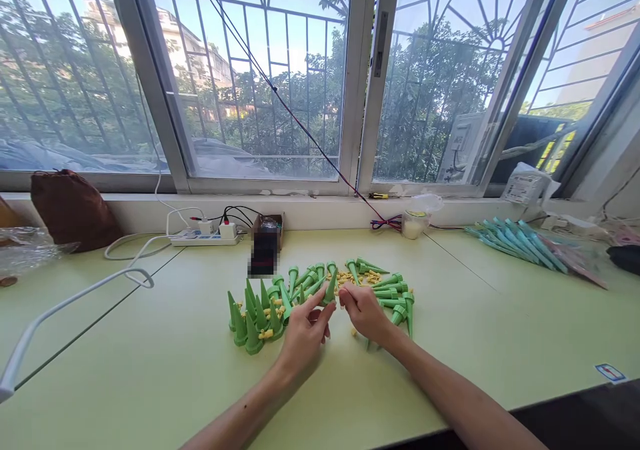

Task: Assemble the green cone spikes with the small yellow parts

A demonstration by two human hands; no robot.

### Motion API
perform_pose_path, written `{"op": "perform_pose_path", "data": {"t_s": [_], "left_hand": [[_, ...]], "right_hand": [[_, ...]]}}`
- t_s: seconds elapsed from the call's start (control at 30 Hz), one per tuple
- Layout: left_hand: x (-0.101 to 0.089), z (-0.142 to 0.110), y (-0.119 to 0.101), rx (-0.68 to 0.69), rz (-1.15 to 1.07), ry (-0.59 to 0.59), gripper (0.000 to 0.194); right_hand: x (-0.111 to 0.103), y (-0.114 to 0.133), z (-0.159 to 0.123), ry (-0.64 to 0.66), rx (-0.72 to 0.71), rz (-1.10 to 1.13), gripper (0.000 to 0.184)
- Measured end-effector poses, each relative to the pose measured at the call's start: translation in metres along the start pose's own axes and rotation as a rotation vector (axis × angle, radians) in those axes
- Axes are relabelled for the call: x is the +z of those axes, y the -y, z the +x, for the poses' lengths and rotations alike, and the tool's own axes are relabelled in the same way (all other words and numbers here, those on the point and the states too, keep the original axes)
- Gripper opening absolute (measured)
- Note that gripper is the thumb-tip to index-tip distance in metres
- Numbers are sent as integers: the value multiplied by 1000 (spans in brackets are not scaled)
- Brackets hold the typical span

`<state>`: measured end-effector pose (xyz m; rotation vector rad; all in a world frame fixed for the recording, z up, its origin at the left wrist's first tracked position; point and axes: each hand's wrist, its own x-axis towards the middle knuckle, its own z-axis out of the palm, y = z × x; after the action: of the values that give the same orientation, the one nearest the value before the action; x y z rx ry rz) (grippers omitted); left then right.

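My left hand (306,333) grips a green plastic cone-shaped spike (330,291), its narrow end pointing up. Close to its right side, my right hand (364,311) is closed in a pinch, and whatever lies between its fingertips is hidden. Several green spikes (253,337) stand upright in a cluster left of my hands, with small yellow plastic fittings among them. Behind my hands runs a curved row of more green spikes (293,277), some lying down. A pile of yellow fittings (345,278) sits within that curve. To the right, other green spikes (390,293) lie on their sides.
Along the window sill are a brown cloth bag (75,213), a white power strip (205,238), a small dark box (265,247) and a clear jar (414,225). Pale blue packets (520,243) lie at the back right. A white curved bar (65,303) crosses the table's left side.
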<state>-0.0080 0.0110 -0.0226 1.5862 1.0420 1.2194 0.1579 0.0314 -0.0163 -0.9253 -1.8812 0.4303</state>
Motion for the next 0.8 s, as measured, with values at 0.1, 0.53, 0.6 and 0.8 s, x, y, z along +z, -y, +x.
{"op": "perform_pose_path", "data": {"t_s": [0.1, 0.53, 0.6, 0.8], "left_hand": [[0, 0, -1, 5, 30, 18, 61], [-2, 2, -20, 59, 95, -80, 45], [-2, 3, -18, 43, 75, -74, 44], [-2, 3, -20, 11, 19, -76, 42]], "right_hand": [[1, -2, 0, 0, 4, -24, 43], [2, 14, 1, -59, 11, 81, 16], [1, 15, 1, -80, -9, 106, 15], [-2, 17, 1, -53, -86, 133, 17]]}}
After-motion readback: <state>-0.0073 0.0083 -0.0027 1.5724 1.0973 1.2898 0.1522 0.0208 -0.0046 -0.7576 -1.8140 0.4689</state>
